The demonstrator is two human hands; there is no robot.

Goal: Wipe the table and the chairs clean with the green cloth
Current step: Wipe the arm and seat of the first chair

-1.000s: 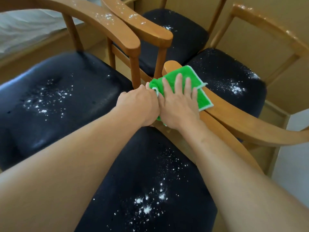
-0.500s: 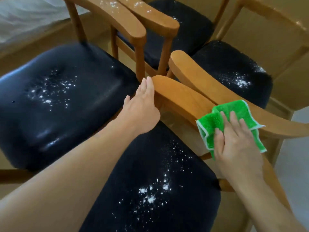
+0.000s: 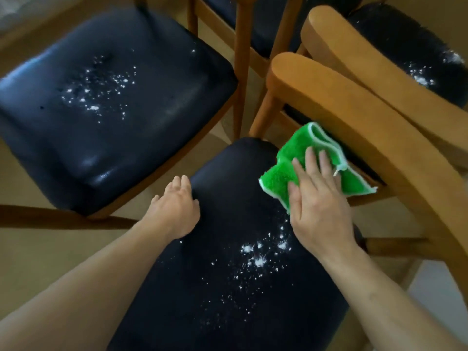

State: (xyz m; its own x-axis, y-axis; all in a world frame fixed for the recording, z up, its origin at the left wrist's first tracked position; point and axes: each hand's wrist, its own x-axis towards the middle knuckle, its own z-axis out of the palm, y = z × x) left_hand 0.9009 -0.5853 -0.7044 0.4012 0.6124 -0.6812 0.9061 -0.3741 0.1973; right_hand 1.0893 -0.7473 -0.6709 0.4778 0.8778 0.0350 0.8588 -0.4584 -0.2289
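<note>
While pressed flat under straight fingers, green cloth spread on far right corner of nearest chair seat, just below curved wooden armrest. Right hand open on top of cloth, palm down, fingers extended toward armrest, nothing gripped, only pressing. White-edged hem of cloth folded up at far side, touching underside of armrest or just beside it; cannot tell which. Left hand open too, fingers relaxed and slightly bent, resting at left edge of same seat, holding nothing, well apart from cloth. White powder scattered across middle of dark seat, between both forearms, nearest specks just beside right wrist. Second chair seat to left, also dark and padded, dusted with white specks near its centre. Third seat at upper right behind second armrest, with powder on its near part. Two armrests lying side by side, nearly touching, both free of visible powder. Fourth dark seat partly in view at top, between wooden uprights. Pale floor beneath chairs.
</note>
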